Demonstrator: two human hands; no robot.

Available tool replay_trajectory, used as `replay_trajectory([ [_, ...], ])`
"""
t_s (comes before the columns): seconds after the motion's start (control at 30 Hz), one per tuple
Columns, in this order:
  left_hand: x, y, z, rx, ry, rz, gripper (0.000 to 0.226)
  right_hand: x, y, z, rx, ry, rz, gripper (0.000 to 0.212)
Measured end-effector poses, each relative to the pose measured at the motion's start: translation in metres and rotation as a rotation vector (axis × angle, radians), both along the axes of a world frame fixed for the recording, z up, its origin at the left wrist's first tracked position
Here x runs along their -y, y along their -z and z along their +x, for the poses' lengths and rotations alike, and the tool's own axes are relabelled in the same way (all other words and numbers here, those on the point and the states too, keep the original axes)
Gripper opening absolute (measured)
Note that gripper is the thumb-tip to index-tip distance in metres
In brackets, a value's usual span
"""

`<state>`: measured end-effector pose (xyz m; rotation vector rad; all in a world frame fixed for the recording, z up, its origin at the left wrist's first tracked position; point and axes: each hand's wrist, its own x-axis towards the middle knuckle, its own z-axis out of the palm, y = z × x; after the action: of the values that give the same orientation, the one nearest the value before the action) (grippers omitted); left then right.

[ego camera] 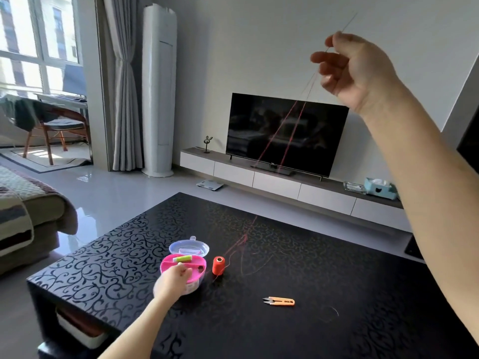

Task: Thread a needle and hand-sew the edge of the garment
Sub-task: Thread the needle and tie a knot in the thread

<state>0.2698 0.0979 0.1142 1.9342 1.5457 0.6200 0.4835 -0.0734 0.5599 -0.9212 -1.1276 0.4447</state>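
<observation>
My right hand is raised high at the upper right and pinches a thin needle between thumb and forefinger. A doubled red thread runs from it down to the black table, ending in a loose tangle beside an orange-red spool standing upright. My left hand reaches over the pink sewing box, whose clear lid is open; its fingers curl near something small and pale, and I cannot tell whether they hold it. No garment is in view.
Orange thread snips lie on the table in front of the spool. A short loose thread lies to their right. A sofa with a blanket stands left. Behind the table are a television and a low cabinet.
</observation>
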Motion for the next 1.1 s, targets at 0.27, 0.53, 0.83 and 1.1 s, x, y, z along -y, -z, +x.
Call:
replay_trajectory([
  [0.27, -0.011, 0.004, -0.074, -0.582, -0.119, 0.149, 0.043, -0.032, 0.051, 0.028, -0.056, 0.228, -0.092, 0.024],
  [0.53, -0.004, 0.002, -0.139, -0.950, -0.269, 0.015, 0.025, -0.039, 0.066, 0.057, -0.139, 0.528, 0.123, 0.023],
  [0.83, 0.011, -0.079, -0.093, -0.001, 0.443, -0.666, 0.128, -0.056, 0.134, 0.017, 0.153, 0.246, -0.321, 0.025],
  [1.1, 0.081, -0.194, 0.000, 0.973, 0.602, -0.181, 0.054, -0.030, 0.145, -0.047, 0.179, -0.181, -0.343, 0.021],
])
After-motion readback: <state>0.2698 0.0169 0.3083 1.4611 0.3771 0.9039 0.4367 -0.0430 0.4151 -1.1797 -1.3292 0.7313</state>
